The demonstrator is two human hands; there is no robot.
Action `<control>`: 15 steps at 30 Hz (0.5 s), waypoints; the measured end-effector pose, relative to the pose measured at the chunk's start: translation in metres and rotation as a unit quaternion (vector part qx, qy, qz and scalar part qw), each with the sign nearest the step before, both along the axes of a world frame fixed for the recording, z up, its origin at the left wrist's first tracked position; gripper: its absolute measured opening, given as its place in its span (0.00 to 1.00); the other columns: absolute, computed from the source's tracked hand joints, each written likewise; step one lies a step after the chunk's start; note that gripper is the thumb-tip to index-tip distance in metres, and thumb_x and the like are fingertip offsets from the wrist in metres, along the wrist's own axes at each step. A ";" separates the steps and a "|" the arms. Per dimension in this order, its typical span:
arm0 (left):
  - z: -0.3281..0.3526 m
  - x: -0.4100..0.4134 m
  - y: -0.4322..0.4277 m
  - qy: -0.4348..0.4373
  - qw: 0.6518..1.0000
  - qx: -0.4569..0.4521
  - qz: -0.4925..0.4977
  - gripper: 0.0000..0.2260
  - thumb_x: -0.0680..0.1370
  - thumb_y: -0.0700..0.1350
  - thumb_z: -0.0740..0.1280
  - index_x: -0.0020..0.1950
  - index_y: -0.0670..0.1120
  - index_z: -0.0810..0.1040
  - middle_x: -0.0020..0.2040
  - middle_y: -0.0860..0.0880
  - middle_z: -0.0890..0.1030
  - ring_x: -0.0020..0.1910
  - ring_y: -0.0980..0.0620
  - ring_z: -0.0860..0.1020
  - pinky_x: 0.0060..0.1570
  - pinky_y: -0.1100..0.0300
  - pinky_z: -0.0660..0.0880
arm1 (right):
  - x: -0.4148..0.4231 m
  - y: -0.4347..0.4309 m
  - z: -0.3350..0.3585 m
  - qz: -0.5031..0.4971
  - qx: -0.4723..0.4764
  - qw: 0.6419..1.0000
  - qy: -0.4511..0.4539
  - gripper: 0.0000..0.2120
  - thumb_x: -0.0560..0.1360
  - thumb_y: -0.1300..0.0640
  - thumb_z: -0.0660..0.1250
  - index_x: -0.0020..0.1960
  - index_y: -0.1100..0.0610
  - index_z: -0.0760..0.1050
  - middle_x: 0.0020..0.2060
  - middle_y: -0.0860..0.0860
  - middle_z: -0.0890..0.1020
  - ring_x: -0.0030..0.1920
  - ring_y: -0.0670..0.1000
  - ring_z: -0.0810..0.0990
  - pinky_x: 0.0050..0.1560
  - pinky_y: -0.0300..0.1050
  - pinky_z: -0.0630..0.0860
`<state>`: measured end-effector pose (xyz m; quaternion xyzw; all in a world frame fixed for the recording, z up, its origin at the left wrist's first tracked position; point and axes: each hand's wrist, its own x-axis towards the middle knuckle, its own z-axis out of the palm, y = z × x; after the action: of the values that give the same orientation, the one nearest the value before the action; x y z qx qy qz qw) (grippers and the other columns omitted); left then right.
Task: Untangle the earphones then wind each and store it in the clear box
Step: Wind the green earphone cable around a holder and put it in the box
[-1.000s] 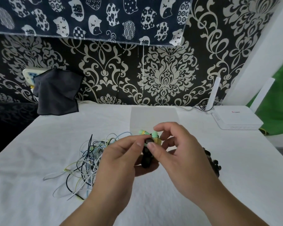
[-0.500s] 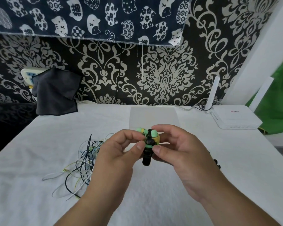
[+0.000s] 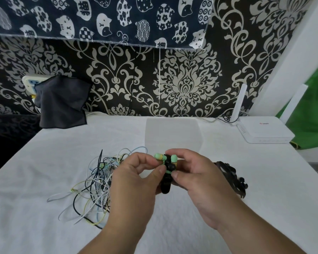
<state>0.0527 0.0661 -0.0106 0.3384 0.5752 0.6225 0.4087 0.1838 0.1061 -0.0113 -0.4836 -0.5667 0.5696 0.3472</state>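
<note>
Head view: both hands meet over the white table [image 3: 44, 180]. They hold a small wound earphone [image 3: 168, 161] with mint-green buds between their fingertips. The left hand [image 3: 134, 182] pinches it from the left, thumb and forefinger curled onto the green buds. The right hand [image 3: 202, 180] pinches it from the right, forefinger over the top and thumb underneath, with the other fingers tucked behind. A black strap [image 3: 166, 186] hangs down from the bundle, just below the two thumbs.

Left of the left hand's knuckles, a loose tangle of cables [image 3: 95, 182] in white, pale blue, yellow and dark blue lies spread on the table. Just past the right hand's knuckles lies a black coil [image 3: 231, 176] of cable. Beyond the fingertips, toward the wall, stands the clear box [image 3: 173, 132]; what it holds cannot be made out. Farther right of it sits a white router [image 3: 264, 131], and far to the left a dark cloth [image 3: 61, 103] hangs against the wall.
</note>
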 end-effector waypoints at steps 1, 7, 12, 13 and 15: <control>0.000 0.001 0.000 0.025 1.000 -0.004 0.001 0.11 0.75 0.32 0.72 0.39 0.47 0.79 0.42 0.44 0.84 0.34 0.35 0.82 0.36 0.44 0.83 | 0.000 0.000 0.000 -0.001 -0.006 1.000 0.001 0.20 0.78 0.70 0.63 0.58 0.47 0.80 0.48 0.52 0.86 0.53 0.53 0.84 0.62 0.54 0.78; 0.005 -0.007 0.003 0.120 0.988 -0.049 -0.086 0.11 0.78 0.34 0.68 0.43 0.51 0.80 0.47 0.50 0.82 0.36 0.42 0.85 0.40 0.49 0.84 | 0.010 0.009 0.007 0.067 0.014 0.993 -0.092 0.15 0.80 0.63 0.63 0.61 0.47 0.79 0.46 0.52 0.86 0.51 0.54 0.85 0.60 0.56 0.79; 0.006 -0.008 0.000 0.223 0.963 -0.040 -0.147 0.16 0.80 0.35 0.65 0.44 0.59 0.76 0.46 0.57 0.81 0.36 0.48 0.85 0.45 0.46 0.83 | 0.018 0.012 0.018 0.138 0.050 0.971 -0.189 0.09 0.81 0.56 0.64 0.58 0.46 0.79 0.44 0.48 0.87 0.48 0.48 0.86 0.59 0.57 0.79; 0.006 -0.008 -0.001 0.244 0.957 -0.039 -0.150 0.16 0.80 0.36 0.65 0.45 0.59 0.75 0.46 0.58 0.81 0.36 0.48 0.85 0.46 0.46 0.82 | 0.018 0.013 0.019 0.139 0.053 0.969 -0.197 0.09 0.81 0.56 0.65 0.58 0.46 0.79 0.44 0.47 0.87 0.47 0.46 0.86 0.59 0.56 0.79; 0.008 -0.008 -0.001 0.273 0.948 -0.038 -0.159 0.16 0.80 0.37 0.65 0.46 0.60 0.74 0.47 0.61 0.81 0.35 0.50 0.84 0.46 0.45 0.82 | 0.018 0.013 0.020 0.139 0.066 0.964 -0.216 0.09 0.81 0.56 0.65 0.58 0.44 0.78 0.43 0.45 0.87 0.47 0.43 0.85 0.57 0.55 0.80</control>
<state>0.0449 0.0646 -0.0030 0.5666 0.6268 0.4113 0.3420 0.2016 0.1192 0.0088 -0.4880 -0.7261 0.4556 0.1647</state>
